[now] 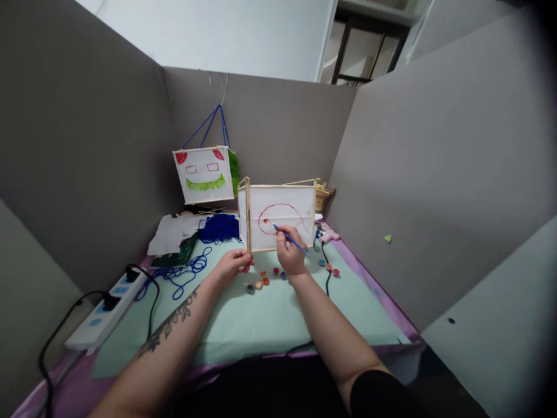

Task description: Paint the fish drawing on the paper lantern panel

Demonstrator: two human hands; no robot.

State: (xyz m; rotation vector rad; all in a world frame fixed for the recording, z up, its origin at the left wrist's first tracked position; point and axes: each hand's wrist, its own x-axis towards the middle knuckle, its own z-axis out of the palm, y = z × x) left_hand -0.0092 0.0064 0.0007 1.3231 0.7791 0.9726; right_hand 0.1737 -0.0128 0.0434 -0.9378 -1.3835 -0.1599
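Note:
A paper lantern (282, 194) on a wooden stick frame stands upright in front of me. Its white front panel bears a red fish outline with a small red-orange spot inside. At the lower left corner of the frame, my left hand (234, 266) pinches the lantern. My right hand (290, 248) is closed round a blue paintbrush (297, 244), whose tip is at or very near the panel beside the spot. Small paint pots (259, 285) in several colours stand on the table below the lantern.
A finished-looking lantern (202, 174) with a face hangs by blue cord at the back left. Blue yarn (220, 227) and white paper (167, 232) lie below it. A power strip (107, 313) with black cables sits at left. Grey partitions (270, 128) surround the table.

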